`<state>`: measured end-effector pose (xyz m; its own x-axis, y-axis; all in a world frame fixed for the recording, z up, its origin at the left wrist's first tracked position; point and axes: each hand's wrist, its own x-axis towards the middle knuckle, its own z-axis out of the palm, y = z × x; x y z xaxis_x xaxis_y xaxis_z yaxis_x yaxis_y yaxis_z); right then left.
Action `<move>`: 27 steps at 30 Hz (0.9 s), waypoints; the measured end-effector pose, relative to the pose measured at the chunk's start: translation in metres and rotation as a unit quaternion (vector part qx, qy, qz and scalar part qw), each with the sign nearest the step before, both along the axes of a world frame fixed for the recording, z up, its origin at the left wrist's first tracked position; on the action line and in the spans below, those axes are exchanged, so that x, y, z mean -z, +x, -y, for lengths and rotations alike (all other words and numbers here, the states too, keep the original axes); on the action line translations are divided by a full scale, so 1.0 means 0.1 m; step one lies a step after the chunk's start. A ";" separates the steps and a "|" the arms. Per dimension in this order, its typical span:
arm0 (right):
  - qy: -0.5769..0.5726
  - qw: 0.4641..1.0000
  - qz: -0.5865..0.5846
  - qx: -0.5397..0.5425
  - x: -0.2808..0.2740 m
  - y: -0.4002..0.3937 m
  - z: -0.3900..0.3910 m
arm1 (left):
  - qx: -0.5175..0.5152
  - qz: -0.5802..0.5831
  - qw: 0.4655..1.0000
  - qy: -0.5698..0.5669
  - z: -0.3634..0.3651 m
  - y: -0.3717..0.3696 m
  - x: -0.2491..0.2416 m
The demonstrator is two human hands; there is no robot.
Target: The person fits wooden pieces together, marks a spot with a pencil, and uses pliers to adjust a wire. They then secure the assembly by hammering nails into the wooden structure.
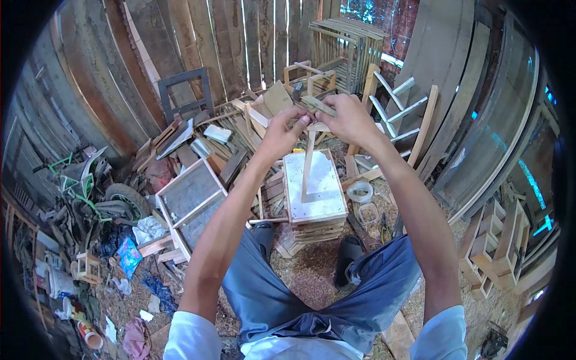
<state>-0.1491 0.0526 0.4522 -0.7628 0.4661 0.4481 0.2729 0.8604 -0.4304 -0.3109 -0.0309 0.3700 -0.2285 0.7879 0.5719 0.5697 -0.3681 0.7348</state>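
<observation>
My right hand [349, 122] is closed around the wooden handle of a hammer [318, 106], whose dark head points to the left. Just beside it, my left hand [284, 131] has its thumb and fingers pinched together at the top of a wooden frame piece. What lies between those fingertips is too small to make out. One slim wooden leg [308, 167] of this piece stands upright on a white-topped wooden block [327, 191], which rests on stacked slats between my feet. The rest of the piece is partly hidden behind my hands.
A wooden frame with a grey panel [193, 191] leans at the left, near scrap wood. White plastic tubs [360, 192] and pliers [385, 231] lie right of the block. Slatted frames [401, 108] lean behind my right hand. Wooden assemblies [493, 246] stand far right.
</observation>
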 end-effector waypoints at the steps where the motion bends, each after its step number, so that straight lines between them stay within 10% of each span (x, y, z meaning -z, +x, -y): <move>1: -0.001 1.000 0.003 -0.001 0.00 0.01 0.00 | 0.002 0.002 1.000 -0.004 0.00 0.00 0.00; 27: -0.094 0.994 0.019 0.051 -0.30 0.31 0.12 | -0.101 -0.063 0.993 -0.005 -0.03 0.18 -0.07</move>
